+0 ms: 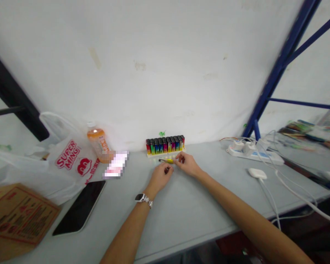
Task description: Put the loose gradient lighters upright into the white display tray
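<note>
A yellow lighter with a dark end lies level just in front of a tray of upright lighters, its dark end pointing left. My right hand has its fingertips pinched at the lighter's right end. Just below the lighter is my left hand, fingers curled with thumb and fingertips near each other; whatever they may hold is too small to make out. Several rows of colourful lighters with black tops stand in a pale tray against the wall.
At left are a cardboard box, a plastic bag, an orange bottle, a black tablet and a blurred bright item. To the right lie a power strip, a white charger and cables beside a blue frame.
</note>
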